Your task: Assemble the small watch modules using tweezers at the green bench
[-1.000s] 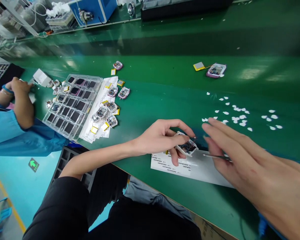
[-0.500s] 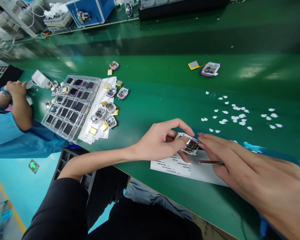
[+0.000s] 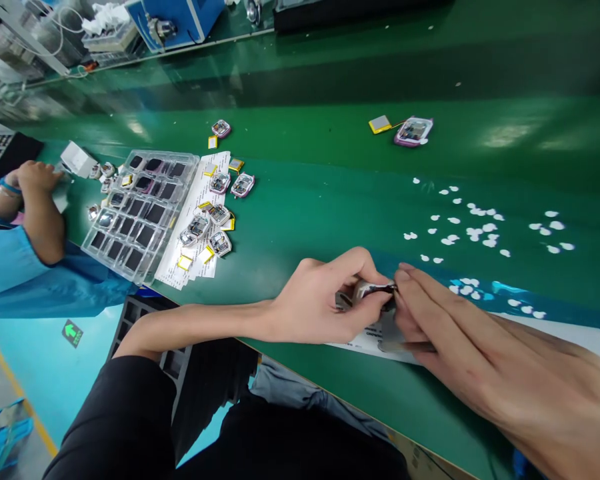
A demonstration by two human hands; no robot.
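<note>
My left hand [image 3: 325, 300] is closed around an opened smartwatch case [image 3: 369, 289], thumb and forefinger pinching it. The case is tipped edge-on, so little of its circuit board shows. My right hand [image 3: 475, 350] meets it from the right, with the fingertips together at the case's edge. A thin metal tool [image 3: 421, 347] sticks out from under those right fingers, blurred; its exact kind is unclear. Below both hands lies a printed white paper sheet [image 3: 363, 343]. Small white tabbed stickers [image 3: 467, 288] are on a blue film just beyond my right hand.
More white stickers [image 3: 487, 230] are scattered on the green bench. One watch case [image 3: 414, 132] with a yellow-edged battery [image 3: 380, 124] lies farther back. To the left are several opened cases [image 3: 220, 243] and a clear tray [image 3: 196, 167] of watch screens. A co-worker's hands [image 3: 35, 177] are beyond.
The watch case has tilted from face-up to edge-on between my hands. My left hand has turned with it, and the right hand's tool has shifted slightly left and down.
</note>
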